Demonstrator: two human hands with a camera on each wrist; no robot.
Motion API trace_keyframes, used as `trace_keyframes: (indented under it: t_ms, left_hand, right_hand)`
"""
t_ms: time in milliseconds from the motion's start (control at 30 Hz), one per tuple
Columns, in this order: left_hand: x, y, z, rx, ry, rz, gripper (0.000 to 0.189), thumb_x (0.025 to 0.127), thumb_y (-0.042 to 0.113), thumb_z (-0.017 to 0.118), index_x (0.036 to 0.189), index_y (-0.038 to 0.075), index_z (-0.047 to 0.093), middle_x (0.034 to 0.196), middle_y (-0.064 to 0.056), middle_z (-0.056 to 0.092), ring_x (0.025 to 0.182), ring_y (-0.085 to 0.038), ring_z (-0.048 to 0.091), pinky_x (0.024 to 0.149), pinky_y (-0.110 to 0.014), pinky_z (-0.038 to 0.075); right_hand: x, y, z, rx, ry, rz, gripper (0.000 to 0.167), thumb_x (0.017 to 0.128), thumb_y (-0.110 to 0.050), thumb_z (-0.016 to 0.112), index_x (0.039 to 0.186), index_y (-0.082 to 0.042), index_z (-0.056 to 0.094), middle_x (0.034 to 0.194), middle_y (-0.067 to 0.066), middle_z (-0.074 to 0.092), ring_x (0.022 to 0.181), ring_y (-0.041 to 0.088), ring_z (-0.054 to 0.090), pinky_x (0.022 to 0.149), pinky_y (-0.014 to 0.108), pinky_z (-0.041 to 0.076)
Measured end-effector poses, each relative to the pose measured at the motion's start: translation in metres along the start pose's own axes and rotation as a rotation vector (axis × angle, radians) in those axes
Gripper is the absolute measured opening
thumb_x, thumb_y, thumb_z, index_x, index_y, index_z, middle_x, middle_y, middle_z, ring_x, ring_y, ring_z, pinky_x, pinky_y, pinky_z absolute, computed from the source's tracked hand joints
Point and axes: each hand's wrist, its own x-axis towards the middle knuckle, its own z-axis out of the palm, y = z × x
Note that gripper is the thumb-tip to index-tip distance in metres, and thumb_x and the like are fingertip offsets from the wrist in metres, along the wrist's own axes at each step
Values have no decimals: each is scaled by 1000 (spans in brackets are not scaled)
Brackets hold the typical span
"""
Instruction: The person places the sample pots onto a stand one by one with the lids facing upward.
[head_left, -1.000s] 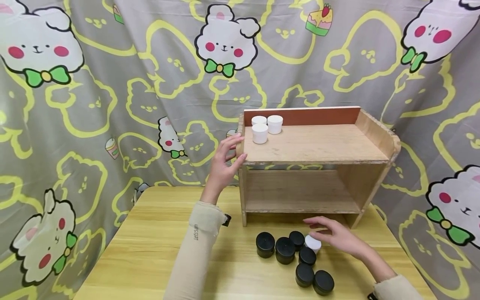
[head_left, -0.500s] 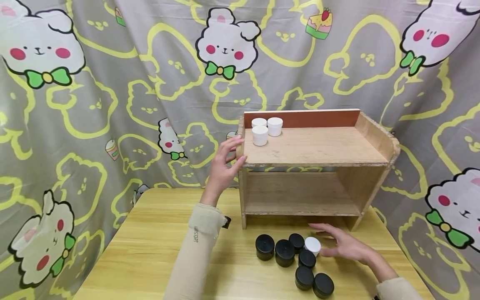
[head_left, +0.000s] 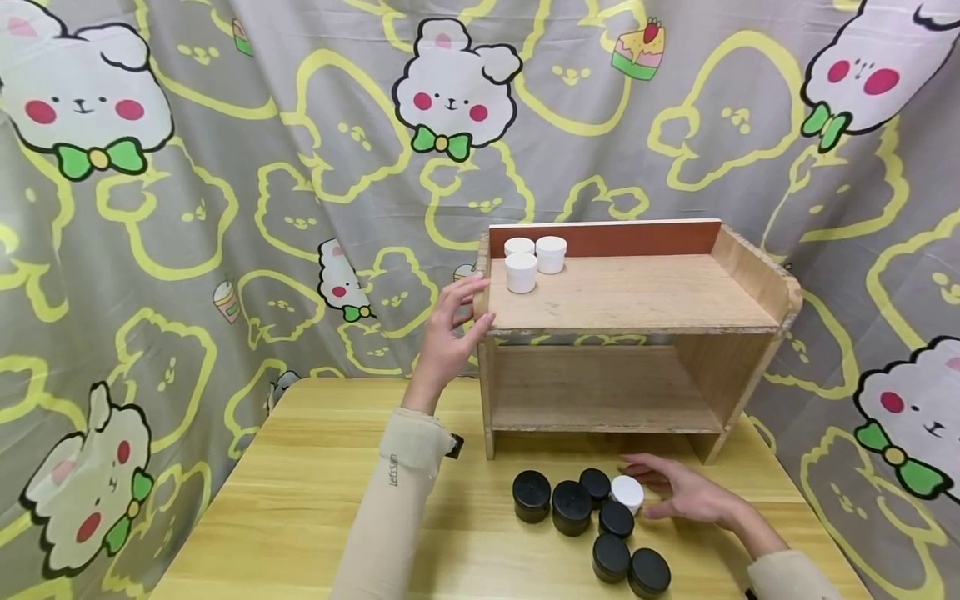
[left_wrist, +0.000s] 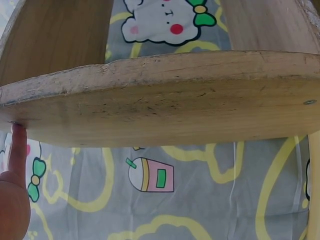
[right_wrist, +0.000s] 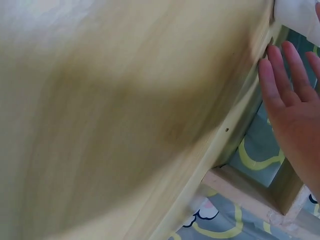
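Note:
My left hand rests against the left side of a wooden two-tier shelf, fingers and thumb spread along the panel. In the left wrist view one straight digit touches the outer face of that panel. Low on the right, my right hand is beside a white jar on the table, thumb and fingers apart around its right side. Its fingers look straight in the right wrist view, where a white jar shows at the top corner. Whether they touch it I cannot tell.
Several black jars stand clustered left of and in front of the white jar on the wooden table. Three white jars sit at the upper tier's left end. A patterned curtain hangs behind the shelf.
My right hand has shifted slightly right and down, from above the white jar to its right side. The left hand stays on the shelf. The head view has tilted slightly.

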Motion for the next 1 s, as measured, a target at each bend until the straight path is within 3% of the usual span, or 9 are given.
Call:
trace_keyframes:
  t_ms: [267, 367, 600, 800, 1000]
  left_hand:
    - [-2, -1, 1, 1, 20, -28, 46, 93, 2, 74, 137, 6, 62, 152, -9, 52, 122, -36, 61, 98, -53, 60]
    - [-2, -1, 1, -3, 15, -27, 46, 94, 3, 74, 138, 8, 62, 152, -7, 52, 123, -35, 61, 98, -52, 60]
    - [0, 0, 0, 7, 0, 14, 43, 97, 13, 73, 139, 17, 63, 153, 1, 52, 121, -29, 62, 97, -48, 61]
    - [1, 0, 0, 14, -7, 16, 43, 98, 16, 72, 139, 15, 62, 153, 2, 52, 121, -29, 62, 97, -47, 61]
    - [0, 0, 1, -5, -5, 2, 42, 98, 14, 72, 138, 17, 63, 153, 2, 52, 121, -28, 62, 97, -48, 61]
  right_hand:
    - [9, -1, 6, -100, 38, 15, 60, 87, -15, 80, 139, 4, 57, 133, 27, 63, 118, 9, 62, 99, 24, 53]
    - [10, -1, 7, -107, 40, 10, 51, 87, -13, 80, 132, 1, 61, 126, 24, 66, 115, 11, 64, 96, 24, 54]
    - [9, -3, 6, -106, 40, 58, 49, 89, -16, 80, 131, -2, 61, 127, 19, 66, 116, 12, 63, 96, 26, 53]
    - [7, -1, 6, -160, 68, 100, 50, 88, -22, 81, 130, -5, 60, 126, 13, 66, 116, 6, 61, 97, 23, 51]
    - [7, -2, 6, -121, 73, 86, 49, 90, -20, 80, 129, -1, 58, 123, 14, 66, 113, 4, 61, 96, 22, 53]
